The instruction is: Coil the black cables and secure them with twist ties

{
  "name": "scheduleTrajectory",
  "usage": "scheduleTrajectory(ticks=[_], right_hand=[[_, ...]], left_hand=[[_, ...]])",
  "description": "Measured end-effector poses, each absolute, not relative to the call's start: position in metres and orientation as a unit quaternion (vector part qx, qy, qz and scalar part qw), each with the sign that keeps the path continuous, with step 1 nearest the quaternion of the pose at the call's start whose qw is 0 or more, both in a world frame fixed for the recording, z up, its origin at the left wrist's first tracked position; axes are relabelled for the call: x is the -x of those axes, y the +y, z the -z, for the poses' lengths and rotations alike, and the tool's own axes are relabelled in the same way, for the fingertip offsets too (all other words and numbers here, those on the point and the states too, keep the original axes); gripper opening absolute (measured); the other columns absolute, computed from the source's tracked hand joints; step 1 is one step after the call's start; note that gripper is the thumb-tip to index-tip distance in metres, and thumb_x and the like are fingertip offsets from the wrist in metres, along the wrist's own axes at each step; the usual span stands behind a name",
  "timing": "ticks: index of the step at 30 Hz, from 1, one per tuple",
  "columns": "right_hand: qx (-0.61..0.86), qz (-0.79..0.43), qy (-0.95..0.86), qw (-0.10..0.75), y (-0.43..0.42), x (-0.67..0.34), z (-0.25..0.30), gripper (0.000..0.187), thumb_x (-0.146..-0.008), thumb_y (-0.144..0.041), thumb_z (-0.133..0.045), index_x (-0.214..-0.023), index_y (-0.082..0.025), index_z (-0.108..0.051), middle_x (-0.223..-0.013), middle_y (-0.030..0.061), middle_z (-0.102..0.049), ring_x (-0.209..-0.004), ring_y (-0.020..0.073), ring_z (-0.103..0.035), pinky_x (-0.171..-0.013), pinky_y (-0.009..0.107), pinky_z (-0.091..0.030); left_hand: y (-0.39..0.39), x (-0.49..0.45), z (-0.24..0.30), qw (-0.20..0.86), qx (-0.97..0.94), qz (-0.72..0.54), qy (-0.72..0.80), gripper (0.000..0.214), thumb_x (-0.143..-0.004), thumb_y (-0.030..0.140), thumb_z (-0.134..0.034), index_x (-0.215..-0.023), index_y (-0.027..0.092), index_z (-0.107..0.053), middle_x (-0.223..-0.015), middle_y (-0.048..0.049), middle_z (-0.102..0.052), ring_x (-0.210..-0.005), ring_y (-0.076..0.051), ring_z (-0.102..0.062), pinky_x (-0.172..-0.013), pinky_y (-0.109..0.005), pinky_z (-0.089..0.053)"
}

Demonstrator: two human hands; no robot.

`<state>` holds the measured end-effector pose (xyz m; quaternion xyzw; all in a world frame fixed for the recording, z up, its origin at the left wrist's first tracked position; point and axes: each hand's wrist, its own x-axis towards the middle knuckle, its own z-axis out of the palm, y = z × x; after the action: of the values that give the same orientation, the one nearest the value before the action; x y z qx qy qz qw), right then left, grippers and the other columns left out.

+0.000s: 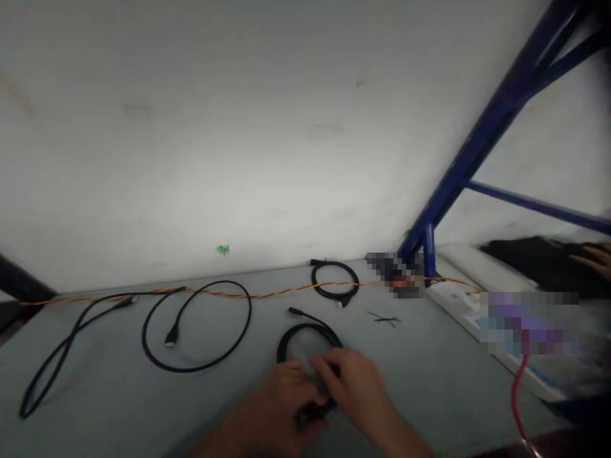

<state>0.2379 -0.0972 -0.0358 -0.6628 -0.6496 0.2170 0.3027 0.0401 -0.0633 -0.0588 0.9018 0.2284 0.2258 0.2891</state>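
Note:
Low in the middle of the head view, a black cable (305, 327) is wound into a coil, one slim plug (295, 311) pointing away from me. My left hand (281, 404) is closed around the coil's near left side. Across from it, my right hand (358, 381) pinches the coil's right side, thumb and fingers close to the left fingertips. Motion blurs the fingers, and the near part of the coil is partly hidden. Beyond lies a smaller coiled black cable (357, 275). Several thin black ties (386, 318) lie to the right.
On the grey tabletop (119, 407), a looser black cable (250, 312) with a flat plug (170, 335) spreads left. A twisted red-yellow wire (272, 292) runs along the back wall. Blue metal bars (449, 184) rise at right. Another person's hand (594, 259) shows at far right, beyond a red cord (515, 394).

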Motion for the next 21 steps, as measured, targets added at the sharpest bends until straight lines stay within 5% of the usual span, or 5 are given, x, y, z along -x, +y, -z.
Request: scheduleTrajectory(ticks=[6, 11, 13, 18, 21], right_hand=[[0.619, -0.204, -0.614, 0.446, -0.107, -0.246, 0.022, 0.043, -0.108, -0.054, -0.053, -0.090, -0.023, -0.077, -0.077, 0.0052, -0.067, -0.068, 0.0200, -0.059, -0.064, 0.031, -0.042], [0.597, -0.272, -0.522, 0.545, -0.107, -0.254, 0.029, 0.055, -0.101, -0.066, -0.062, -0.067, -0.022, -0.060, -0.065, 0.0013, -0.054, -0.064, 0.0181, -0.051, -0.060, 0.029, -0.044], [0.593, -0.334, -0.496, 0.539, -0.104, -0.252, 0.038, 0.057, -0.097, -0.072, -0.062, -0.074, -0.021, -0.065, -0.069, 0.0026, -0.059, -0.065, 0.0187, -0.054, -0.059, 0.029, -0.045], [0.560, -0.434, -0.472, 0.524, -0.105, -0.242, 0.059, 0.068, -0.095, -0.074, -0.065, -0.136, -0.021, -0.071, -0.078, 0.0023, -0.067, -0.065, 0.0193, -0.057, -0.059, 0.030, -0.048], [0.538, -0.470, -0.459, 0.528, -0.108, -0.241, 0.065, 0.071, -0.094, -0.073, -0.069, -0.146, -0.024, -0.067, -0.087, 0.0041, -0.071, -0.066, 0.0183, -0.057, -0.059, 0.029, -0.048]], left_hand=[[-0.058, -0.036, 0.046, 0.329, -0.874, -0.277, 0.227, 0.036, -0.087, 0.033, -0.074, -0.122, 0.026, -0.075, -0.095, -0.0060, -0.083, -0.087, -0.025, -0.078, -0.104, -0.045, -0.055], [-0.055, -0.025, 0.037, 0.335, -0.836, -0.293, 0.321, 0.043, -0.091, 0.037, -0.071, -0.133, 0.028, -0.076, -0.118, -0.0074, -0.084, -0.111, -0.029, -0.077, -0.125, -0.052, -0.043], [-0.055, -0.023, 0.036, 0.343, -0.825, -0.294, 0.339, 0.043, -0.090, 0.039, -0.073, -0.131, 0.027, -0.078, -0.122, -0.0082, -0.083, -0.115, -0.031, -0.076, -0.126, -0.054, -0.043], [-0.052, -0.024, 0.033, 0.393, -0.784, -0.321, 0.358, 0.045, -0.090, 0.046, -0.072, -0.131, 0.027, -0.079, -0.105, -0.0072, -0.082, -0.089, -0.025, -0.075, -0.090, -0.041, -0.063], [-0.050, -0.026, 0.031, 0.444, -0.749, -0.337, 0.358, 0.050, -0.091, 0.055, -0.071, -0.130, 0.025, -0.079, -0.099, -0.0067, -0.079, -0.081, -0.022, -0.070, -0.075, -0.034, -0.059]])
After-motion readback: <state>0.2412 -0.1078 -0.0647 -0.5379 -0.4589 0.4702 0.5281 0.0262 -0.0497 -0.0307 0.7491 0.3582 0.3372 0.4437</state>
